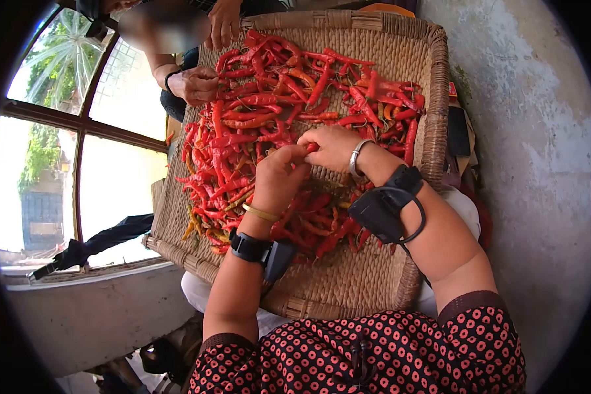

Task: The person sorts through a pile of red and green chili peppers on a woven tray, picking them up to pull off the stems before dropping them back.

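Many red chili peppers (249, 121), with a few orange and greenish ones, lie spread over a large woven basket tray (338, 292). Over the middle of the heap, my left hand (279, 177) and my right hand (335, 150) meet at the fingertips. Both are closed around a small red pepper (312, 148), of which only a bit shows between the fingers. A gold-coloured bangle circles my left wrist, a silver one my right.
Another person's hand (198, 85) reaches the peppers at the tray's upper left edge; their other hand (224, 23) is at the top rim. A window (88, 125) and a folded black umbrella (98, 243) are at left, bare concrete floor (519, 164) at right.
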The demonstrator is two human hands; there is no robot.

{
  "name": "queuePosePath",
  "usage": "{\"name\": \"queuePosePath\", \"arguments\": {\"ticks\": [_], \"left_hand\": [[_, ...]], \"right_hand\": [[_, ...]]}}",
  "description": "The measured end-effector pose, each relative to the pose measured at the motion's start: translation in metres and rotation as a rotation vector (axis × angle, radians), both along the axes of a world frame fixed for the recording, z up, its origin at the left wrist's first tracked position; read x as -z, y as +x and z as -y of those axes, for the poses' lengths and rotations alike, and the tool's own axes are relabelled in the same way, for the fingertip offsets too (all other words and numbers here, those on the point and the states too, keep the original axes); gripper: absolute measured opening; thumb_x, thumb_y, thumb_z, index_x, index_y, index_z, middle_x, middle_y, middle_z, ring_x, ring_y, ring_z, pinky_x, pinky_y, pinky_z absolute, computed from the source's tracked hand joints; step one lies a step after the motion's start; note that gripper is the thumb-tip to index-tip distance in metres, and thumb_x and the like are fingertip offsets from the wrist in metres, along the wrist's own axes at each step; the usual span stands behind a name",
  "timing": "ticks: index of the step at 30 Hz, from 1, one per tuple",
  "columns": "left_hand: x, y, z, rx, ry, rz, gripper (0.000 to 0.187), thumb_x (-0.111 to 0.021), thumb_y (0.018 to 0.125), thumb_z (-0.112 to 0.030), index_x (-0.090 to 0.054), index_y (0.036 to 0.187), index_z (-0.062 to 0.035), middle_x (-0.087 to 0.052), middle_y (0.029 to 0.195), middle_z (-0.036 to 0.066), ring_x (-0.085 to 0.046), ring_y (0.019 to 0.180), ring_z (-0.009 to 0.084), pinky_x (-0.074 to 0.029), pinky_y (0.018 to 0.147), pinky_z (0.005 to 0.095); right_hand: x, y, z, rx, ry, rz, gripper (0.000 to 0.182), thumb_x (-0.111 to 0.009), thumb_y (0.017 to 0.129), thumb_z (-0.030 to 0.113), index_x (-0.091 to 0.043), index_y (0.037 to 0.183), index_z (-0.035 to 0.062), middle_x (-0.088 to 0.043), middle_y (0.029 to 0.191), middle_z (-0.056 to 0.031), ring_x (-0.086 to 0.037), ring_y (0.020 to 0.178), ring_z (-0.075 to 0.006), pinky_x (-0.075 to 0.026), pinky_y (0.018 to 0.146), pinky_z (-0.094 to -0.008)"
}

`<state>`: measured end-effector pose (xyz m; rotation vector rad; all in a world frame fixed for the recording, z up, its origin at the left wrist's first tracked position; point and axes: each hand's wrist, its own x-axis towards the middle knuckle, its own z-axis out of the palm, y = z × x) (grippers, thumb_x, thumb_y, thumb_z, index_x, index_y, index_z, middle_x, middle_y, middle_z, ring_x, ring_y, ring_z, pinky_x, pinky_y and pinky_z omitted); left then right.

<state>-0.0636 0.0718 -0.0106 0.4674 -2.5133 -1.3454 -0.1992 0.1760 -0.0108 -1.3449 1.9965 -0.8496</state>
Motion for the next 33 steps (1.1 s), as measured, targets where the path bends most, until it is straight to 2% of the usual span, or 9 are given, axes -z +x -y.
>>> {"name": "queuePosePath", "arguments": {"ticks": [5,12,16,19,21,22,27,30,33], "left_hand": [[-0.007,0.003,0.001,-0.007,0.369,-0.137,0.018,-0.060,0.077,0.002,-0.060,0.095,-0.0030,-0.061,0.080,0.000,-0.057,0.068,0.0056,-0.046,0.059,0.0204],[-0.015,0.013,0.012,0.154,0.503,0.232,0.019,-0.057,0.084,-0.004,-0.057,0.102,0.0007,-0.060,0.090,0.000,-0.056,0.084,0.0073,-0.046,0.075,0.0217],[-0.013,0.015,0.017,0.200,0.631,0.395,0.014,-0.057,0.085,-0.006,-0.059,0.097,0.0001,-0.060,0.087,-0.001,-0.055,0.080,0.0068,-0.046,0.071,0.0213],[-0.002,0.012,0.024,0.054,0.278,0.058,0.014,-0.059,0.083,-0.007,-0.060,0.096,-0.0015,-0.062,0.082,0.001,-0.060,0.074,0.0112,-0.047,0.065,0.0238],[-0.007,0.007,0.028,-0.075,-0.322,0.002,0.018,-0.062,0.077,-0.008,-0.061,0.095,-0.0043,-0.061,0.079,0.004,-0.060,0.074,0.0197,-0.048,0.066,0.0290],[-0.005,0.004,0.029,-0.075,-0.322,0.002,0.018,-0.062,0.077,-0.008,-0.061,0.095,-0.0043,-0.061,0.079,0.004,-0.060,0.074,0.0197,-0.048,0.066,0.0290],[-0.003,-0.006,0.012,0.020,-1.004,-0.038,0.037,-0.066,0.068,-0.016,-0.058,0.103,-0.0095,-0.057,0.101,0.006,-0.051,0.099,0.0281,-0.041,0.083,0.0356],[0.000,-0.005,0.012,0.023,-1.031,0.083,0.040,-0.066,0.067,-0.018,-0.056,0.105,-0.0101,-0.054,0.108,0.006,-0.048,0.102,0.0278,-0.039,0.087,0.0358],[0.004,-0.007,0.016,0.096,-0.931,0.202,0.035,-0.065,0.068,-0.020,-0.058,0.101,-0.0097,-0.057,0.098,0.007,-0.051,0.094,0.0278,-0.040,0.084,0.0358]], "right_hand": [[-0.026,-0.004,-0.007,0.056,-0.023,0.489,0.017,-0.057,0.081,0.012,-0.060,0.093,0.0001,-0.061,0.073,-0.0035,-0.056,0.058,-0.0070,-0.046,0.054,-0.0221],[-0.037,-0.008,-0.013,0.036,0.010,0.509,0.015,-0.058,0.079,0.013,-0.060,0.088,0.0006,-0.060,0.067,-0.0029,-0.054,0.052,-0.0083,-0.044,0.048,-0.0236],[-0.041,-0.016,-0.018,-0.135,0.229,0.307,0.013,-0.058,0.075,0.012,-0.061,0.081,0.0007,-0.059,0.063,-0.0039,-0.054,0.050,-0.0090,-0.045,0.047,-0.0242],[-0.039,-0.020,-0.016,0.323,-0.197,0.403,0.022,-0.062,0.077,0.016,-0.062,0.091,-0.0006,-0.063,0.071,-0.0093,-0.061,0.059,-0.0146,-0.048,0.056,-0.0272],[-0.035,-0.018,-0.013,0.335,-0.307,0.470,0.026,-0.061,0.079,0.015,-0.059,0.100,-0.0004,-0.062,0.074,-0.0071,-0.058,0.064,-0.0111,-0.047,0.059,-0.0246],[-0.032,-0.018,-0.011,0.345,-0.418,0.534,0.030,-0.060,0.082,0.014,-0.056,0.109,-0.0002,-0.061,0.078,-0.0049,-0.056,0.068,-0.0077,-0.047,0.062,-0.0221],[-0.020,-0.018,-0.007,0.289,-0.241,0.206,0.034,-0.064,0.078,0.017,-0.057,0.107,-0.0002,-0.062,0.079,-0.0046,-0.056,0.072,-0.0110,-0.046,0.068,-0.0265],[-0.025,-0.018,-0.008,0.384,-0.213,0.114,0.036,-0.065,0.073,0.023,-0.061,0.101,0.0009,-0.065,0.084,-0.0140,-0.063,0.081,-0.0236,-0.048,0.075,-0.0331],[-0.024,-0.019,-0.009,0.361,-0.195,0.110,0.034,-0.065,0.074,0.022,-0.061,0.099,0.0011,-0.065,0.086,-0.0145,-0.063,0.080,-0.0243,-0.049,0.074,-0.0335]]}}
